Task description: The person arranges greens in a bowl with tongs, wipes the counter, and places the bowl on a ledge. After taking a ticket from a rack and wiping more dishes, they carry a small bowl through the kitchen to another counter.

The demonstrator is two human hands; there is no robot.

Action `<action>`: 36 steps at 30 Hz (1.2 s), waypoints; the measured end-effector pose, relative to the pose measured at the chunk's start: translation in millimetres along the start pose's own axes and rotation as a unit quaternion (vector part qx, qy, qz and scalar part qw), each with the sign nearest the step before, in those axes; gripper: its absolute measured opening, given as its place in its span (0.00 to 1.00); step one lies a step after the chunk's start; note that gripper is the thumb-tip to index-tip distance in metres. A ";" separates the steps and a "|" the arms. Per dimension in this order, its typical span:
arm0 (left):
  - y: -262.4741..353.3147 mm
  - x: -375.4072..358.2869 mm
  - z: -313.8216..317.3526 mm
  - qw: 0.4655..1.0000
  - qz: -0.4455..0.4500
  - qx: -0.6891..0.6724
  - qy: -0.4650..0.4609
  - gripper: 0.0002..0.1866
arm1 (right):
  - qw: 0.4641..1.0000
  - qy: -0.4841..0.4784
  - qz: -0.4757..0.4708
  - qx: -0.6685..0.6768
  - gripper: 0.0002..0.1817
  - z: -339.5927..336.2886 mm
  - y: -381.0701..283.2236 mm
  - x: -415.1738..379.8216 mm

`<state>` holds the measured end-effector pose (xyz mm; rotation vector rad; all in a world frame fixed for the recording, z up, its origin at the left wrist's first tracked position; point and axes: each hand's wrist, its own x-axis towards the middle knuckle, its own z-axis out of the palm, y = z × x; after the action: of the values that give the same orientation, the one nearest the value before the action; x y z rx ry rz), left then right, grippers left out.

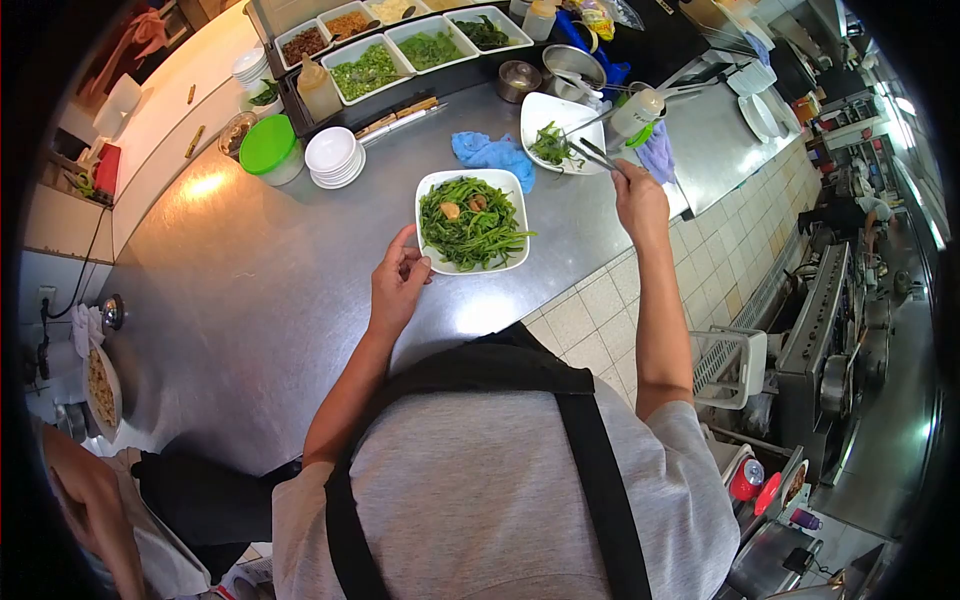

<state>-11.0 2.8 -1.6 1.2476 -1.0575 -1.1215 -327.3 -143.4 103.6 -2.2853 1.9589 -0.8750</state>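
A white square dish heaped with cooked green vegetables sits near the front edge of the steel counter. Two brownish pieces lie on top of the greens. My left hand grips the dish's left rim, thumb and fingers closed at its edge. My right hand is closed around metal tongs. The tongs' tips reach over a second white dish, which holds a smaller clump of greens. Between the two dishes lies a crumpled blue cloth.
Small stacked plates and a green-lidded tub stand to the left. Behind are chopped-topping trays, a metal pot and a squeeze bottle. One person is at lower left, another far right.
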 end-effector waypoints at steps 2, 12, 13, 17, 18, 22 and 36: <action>2.2 0.3 0.2 1.000 -0.002 0.006 -0.001 0.27 | 0.998 0.010 -0.012 -0.054 0.11 7.5 7.4 -2.7; 1.7 0.0 1.1 1.000 0.000 0.016 0.012 0.27 | 0.944 -0.198 -0.223 0.142 0.12 -28.7 -60.8 -50.7; 1.7 0.1 0.7 1.000 0.003 0.025 0.012 0.27 | 0.943 -0.200 -0.232 0.135 0.12 -26.4 -61.6 -51.3; 7.0 -0.6 1.8 1.000 -0.002 0.013 0.006 0.27 | 0.936 -0.196 -0.267 0.117 0.13 -21.2 -65.2 -48.9; 6.5 -0.4 1.9 1.000 0.000 0.015 0.006 0.27 | 0.935 -0.193 -0.276 0.115 0.14 -20.4 -65.9 -47.5; 5.1 -0.5 1.6 1.000 0.002 0.014 0.007 0.27 | 0.929 -0.207 -0.297 0.082 0.14 -18.8 -68.9 -42.2; 2.8 -0.4 0.8 1.000 0.005 0.020 0.006 0.27 | 0.922 -0.258 -0.274 0.091 0.12 -14.8 -69.3 -28.5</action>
<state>-11.7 3.1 1.3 1.2767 -1.0813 -1.0888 -272.1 -97.1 129.1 -2.6229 1.0041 -0.3642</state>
